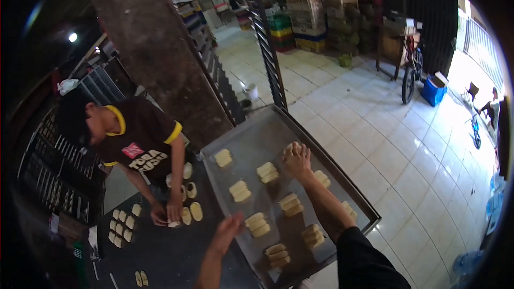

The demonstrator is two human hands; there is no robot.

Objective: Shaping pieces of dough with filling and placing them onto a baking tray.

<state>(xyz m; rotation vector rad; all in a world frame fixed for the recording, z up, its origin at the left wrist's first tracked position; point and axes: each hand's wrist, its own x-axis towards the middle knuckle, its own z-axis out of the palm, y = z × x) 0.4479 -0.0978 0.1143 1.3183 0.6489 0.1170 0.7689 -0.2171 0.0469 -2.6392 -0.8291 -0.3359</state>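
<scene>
My right hand reaches over the far right part of a metal baking tray, its fingers curled round a group of pale dough rolls. My left hand, blurred, is above the tray's left edge, close to another dough group. I cannot make out its fingers clearly. Several more sets of rolls, pressed side by side, lie spaced in rows on the tray, such as one in the middle and one near the close end.
At the left a co-worker in a dark shirt with yellow trim handles dough on a dark table. Small dough pieces and flat ovals lie there. A metal rack stands beyond the tray; stacked crates are farther back.
</scene>
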